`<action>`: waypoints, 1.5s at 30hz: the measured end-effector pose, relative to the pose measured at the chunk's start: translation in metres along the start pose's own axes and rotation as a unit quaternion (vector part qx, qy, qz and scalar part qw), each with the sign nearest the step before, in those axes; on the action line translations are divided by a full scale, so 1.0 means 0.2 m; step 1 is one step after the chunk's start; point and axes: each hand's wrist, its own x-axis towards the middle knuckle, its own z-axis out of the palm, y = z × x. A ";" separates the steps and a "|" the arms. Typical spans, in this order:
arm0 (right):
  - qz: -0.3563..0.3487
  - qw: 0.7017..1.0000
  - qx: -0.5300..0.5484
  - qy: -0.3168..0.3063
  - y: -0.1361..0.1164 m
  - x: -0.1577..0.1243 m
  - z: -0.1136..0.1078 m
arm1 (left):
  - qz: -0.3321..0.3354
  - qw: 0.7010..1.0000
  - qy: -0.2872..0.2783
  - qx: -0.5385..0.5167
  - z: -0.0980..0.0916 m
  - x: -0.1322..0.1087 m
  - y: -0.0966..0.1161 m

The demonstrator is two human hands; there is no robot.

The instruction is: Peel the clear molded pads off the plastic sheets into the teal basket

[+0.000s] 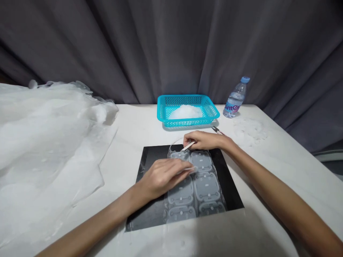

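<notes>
Plastic sheet (197,185), clear and moulded into two columns of rounded rectangular pockets, lies flat on a black mat (230,192) at the middle of the white surface (134,121); the sheet runs from the mat's far edge to its near edge. Left hand (163,176) rests palm down on the sheet's left column, fingers drawn together and pinching a small pale piece at the fingertips, just where the two columns meet; what the piece is cannot be told. Right hand (205,140) lies at the far end of the sheet, fingers closed round a thin pale stick (188,145) whose tip points down and left onto the top-left pocket; the two hands are near one another but apart. Just behind the right hand a pair of metal tweezers (217,130) lies on the surface, partly hidden by the hand. Farther back stands a turquoise basket (163,110) with a mesh wall, holding a heap of white material (185,112); to its right a water bottle (235,98) with a blue cap stands upright. Loose clear scraps (250,132) lie scattered on the surface near the bottle. A large pile of white sheeting (45,142) covers the left side of the surface; a dark curtain (171,46) hangs behind.
</notes>
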 end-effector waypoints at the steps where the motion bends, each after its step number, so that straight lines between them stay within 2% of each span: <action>1: -0.002 1.000 0.001 0.004 0.01 0.00 -0.01 | -0.037 0.999 -0.008 -0.027 0.00 0.01 0.02; 4: -0.018 0.999 0.009 0.039 -0.04 -0.05 -0.08 | -0.176 0.974 -0.010 -0.144 -0.02 0.05 0.04; 6: -0.023 0.997 0.024 0.074 -0.10 -0.11 -0.14 | -0.219 0.951 0.002 -0.219 -0.04 0.08 0.04; 8: -0.027 0.996 0.052 0.070 -0.18 -0.15 -0.18 | -0.234 0.935 0.007 -0.265 -0.06 0.10 0.03; 11: -0.036 0.993 0.112 0.022 -0.27 -0.18 -0.19 | -0.242 0.927 0.006 -0.285 -0.08 0.11 0.02; 14: -0.039 0.987 0.155 -0.002 -0.31 -0.16 -0.15 | -0.237 0.932 0.009 -0.275 -0.09 0.11 0.02; 25: -0.031 0.965 0.257 -0.039 -0.29 -0.14 -0.11 | -0.241 0.912 0.009 -0.331 -0.09 0.11 0.04; 30: -0.025 0.961 0.271 -0.043 -0.27 -0.13 -0.11 | -0.231 0.916 0.016 -0.327 -0.10 0.11 0.03; 35: -0.031 0.963 0.263 -0.036 -0.25 -0.16 -0.14 | -0.214 0.896 -0.033 -0.388 -0.14 0.11 0.01; 37: -0.025 0.968 0.246 -0.033 -0.24 -0.17 -0.15 | -0.220 0.893 -0.036 -0.391 -0.17 0.11 0.00; 45: -0.041 0.979 0.199 -0.023 -0.25 -0.16 -0.16 | -0.210 0.902 -0.026 -0.376 -0.21 0.12 -0.02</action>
